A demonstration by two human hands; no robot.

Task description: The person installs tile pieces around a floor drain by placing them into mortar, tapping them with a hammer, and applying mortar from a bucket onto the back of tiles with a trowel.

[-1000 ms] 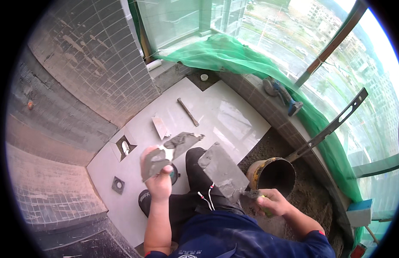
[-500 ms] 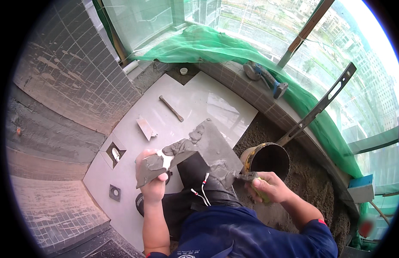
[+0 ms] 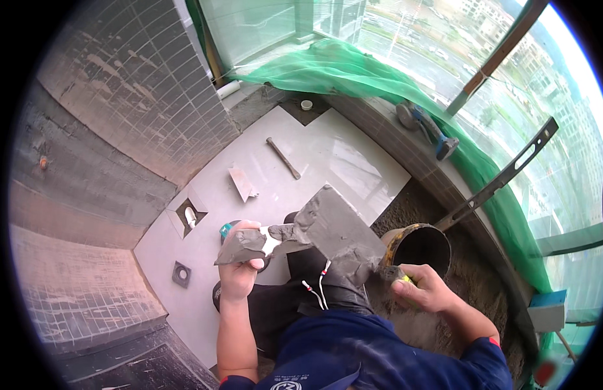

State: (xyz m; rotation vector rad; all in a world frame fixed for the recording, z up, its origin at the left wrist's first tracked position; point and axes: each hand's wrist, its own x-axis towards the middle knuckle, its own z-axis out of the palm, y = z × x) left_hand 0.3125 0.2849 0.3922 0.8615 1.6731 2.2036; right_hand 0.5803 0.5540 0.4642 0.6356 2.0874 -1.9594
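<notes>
My left hand [image 3: 238, 281] is closed around a small piece of tile [image 3: 271, 245], its white face showing between lumps of grey mortar. In my right hand [image 3: 423, 290] is a trowel [image 3: 344, 224] with a yellow-green handle, its broad flat blade smeared with mortar. The blade's left edge meets or overlaps the mortar-coated right end of the tile piece; exact contact cannot be made out. Both are held above my lap. Just beyond the right hand stands a bucket [image 3: 394, 250] with a dirty yellowish outside.
Pale floor tiles [image 3: 210, 260] carry a hammer-like tool [image 3: 283, 158], a tile offcut [image 3: 242, 184], a square drain cover [image 3: 181, 274] and a teal tool [image 3: 226, 230]. A cut-out holds a white pipe [image 3: 190, 218]. A spirit level [image 3: 503, 179] leans by the bucket; an angle grinder [image 3: 426, 130] lies on the ledge.
The view has shifted, so the surroundings sit further right. Both hands still hold the tile piece and trowel close together. A teal tool now shows beside my left hand.
</notes>
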